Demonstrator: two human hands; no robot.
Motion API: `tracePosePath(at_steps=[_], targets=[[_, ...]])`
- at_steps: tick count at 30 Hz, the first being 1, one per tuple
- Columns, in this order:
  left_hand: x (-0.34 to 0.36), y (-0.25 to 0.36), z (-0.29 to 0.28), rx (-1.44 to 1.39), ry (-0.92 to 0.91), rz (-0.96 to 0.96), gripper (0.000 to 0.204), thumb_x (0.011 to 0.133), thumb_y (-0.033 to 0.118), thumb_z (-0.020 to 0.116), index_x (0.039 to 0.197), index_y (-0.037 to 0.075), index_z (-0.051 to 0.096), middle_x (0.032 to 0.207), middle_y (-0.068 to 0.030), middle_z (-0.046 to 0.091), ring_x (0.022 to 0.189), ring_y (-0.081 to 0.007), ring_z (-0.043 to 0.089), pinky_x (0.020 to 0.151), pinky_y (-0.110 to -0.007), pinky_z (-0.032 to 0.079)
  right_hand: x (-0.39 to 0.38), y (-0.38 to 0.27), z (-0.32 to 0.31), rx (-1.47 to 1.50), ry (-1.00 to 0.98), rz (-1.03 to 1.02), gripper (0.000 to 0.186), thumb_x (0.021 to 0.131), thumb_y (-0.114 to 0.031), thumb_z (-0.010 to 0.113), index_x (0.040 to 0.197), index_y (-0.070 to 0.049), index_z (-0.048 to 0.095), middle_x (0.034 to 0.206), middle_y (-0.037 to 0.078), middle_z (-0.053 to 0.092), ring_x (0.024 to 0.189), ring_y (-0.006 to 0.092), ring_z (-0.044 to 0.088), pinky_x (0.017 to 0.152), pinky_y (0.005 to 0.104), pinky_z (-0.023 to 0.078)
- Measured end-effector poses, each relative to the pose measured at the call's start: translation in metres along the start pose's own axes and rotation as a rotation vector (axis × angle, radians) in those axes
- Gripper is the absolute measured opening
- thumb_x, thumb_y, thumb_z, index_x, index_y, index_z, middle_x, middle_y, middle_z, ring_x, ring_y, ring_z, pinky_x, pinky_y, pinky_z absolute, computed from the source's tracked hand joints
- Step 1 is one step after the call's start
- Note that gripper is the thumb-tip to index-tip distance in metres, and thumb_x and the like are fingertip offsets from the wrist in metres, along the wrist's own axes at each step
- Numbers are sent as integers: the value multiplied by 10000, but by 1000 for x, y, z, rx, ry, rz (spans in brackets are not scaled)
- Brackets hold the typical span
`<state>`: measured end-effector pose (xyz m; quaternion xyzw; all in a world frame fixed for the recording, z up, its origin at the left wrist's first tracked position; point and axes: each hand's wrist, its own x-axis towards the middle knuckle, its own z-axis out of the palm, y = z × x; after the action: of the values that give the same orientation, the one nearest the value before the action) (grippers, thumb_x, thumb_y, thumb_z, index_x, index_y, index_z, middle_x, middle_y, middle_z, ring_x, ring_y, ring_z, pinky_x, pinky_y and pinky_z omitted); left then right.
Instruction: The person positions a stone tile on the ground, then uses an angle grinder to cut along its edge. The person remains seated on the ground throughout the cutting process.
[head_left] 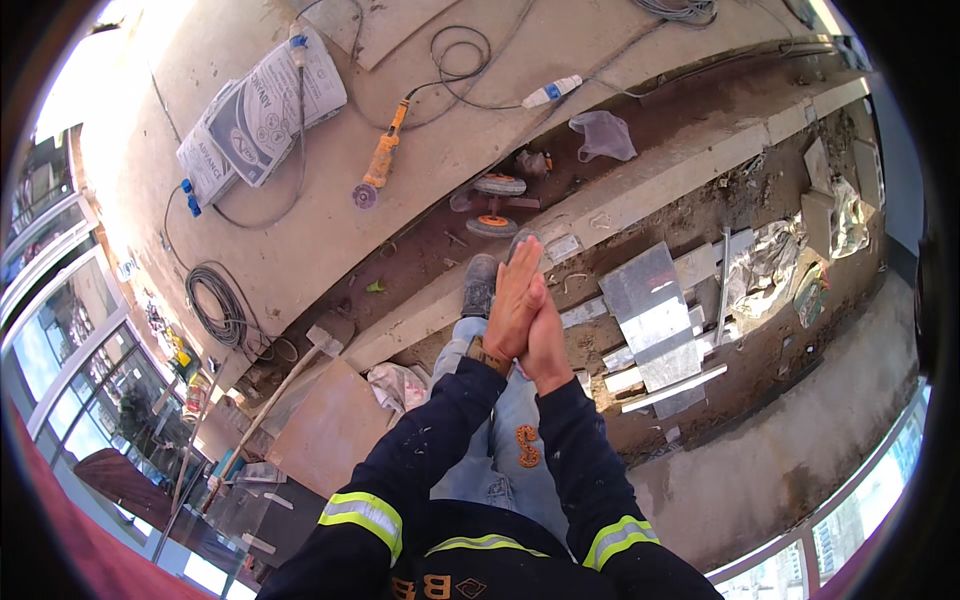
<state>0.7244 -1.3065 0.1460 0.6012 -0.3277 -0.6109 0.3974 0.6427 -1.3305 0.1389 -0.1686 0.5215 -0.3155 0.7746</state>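
Note:
My left hand (512, 305) and my right hand (543, 340) are pressed palm to palm at the centre, with fingers stretched out and no object visible between them; some right fingers are hidden behind the left. Below them are my legs in jeans (520, 480) and a dusty boot (478, 285). Just past my fingertips, in the trench (420, 260), lies a wheeled tool (493, 226) with orange-rimmed wheels. An orange corded power tool (384, 155) with a round end rests on the upper ledge (330, 240).
Bags (245, 130), coiled cables (215, 305) and a plastic bag (600, 135) lie beyond. A board (320, 430) and long handle (270, 420) are at left, beside glazing (50, 330). Right are grey tiles (650, 310), debris (760, 270) and a curved concrete edge (780, 430).

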Motion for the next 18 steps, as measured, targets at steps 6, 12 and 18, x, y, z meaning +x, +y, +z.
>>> tracePosePath(at_steps=[6, 12, 18], targets=[[-67, 93, -10, -293, 233, 288, 656, 1010, 551, 349, 1393, 24, 432, 1245, -125, 503, 1188, -246, 480, 1064, -414, 345, -76, -67, 15, -156, -200, -220, 434, 862, -376, 690, 1100, -21, 614, 1062, 99, 566, 997, 183, 542, 1025, 373, 346], [-98, 251, -59, -437, 218, 833, 122, 854, 208, 665, 742, 161, 676, 819, 11, 557, 722, -97, 510, 653, -310, 373, -95, -194, 69, 175, -1159, -610, 280, 867, -283, 705, 892, -5, 678, 636, 27, 508, 494, 157, 456, 587, 342, 418], [-73, 238, -120, -610, -473, 594, 295, 926, 249, 565, 668, 125, 493, 728, -17, 592, 676, -194, 488, 691, -378, 324, -111, -191, 129, 37, -1077, -716, 153, 860, -170, 700, 911, -26, 716, 578, -31, 428, 453, 92, 427, 462, 267, 335]])
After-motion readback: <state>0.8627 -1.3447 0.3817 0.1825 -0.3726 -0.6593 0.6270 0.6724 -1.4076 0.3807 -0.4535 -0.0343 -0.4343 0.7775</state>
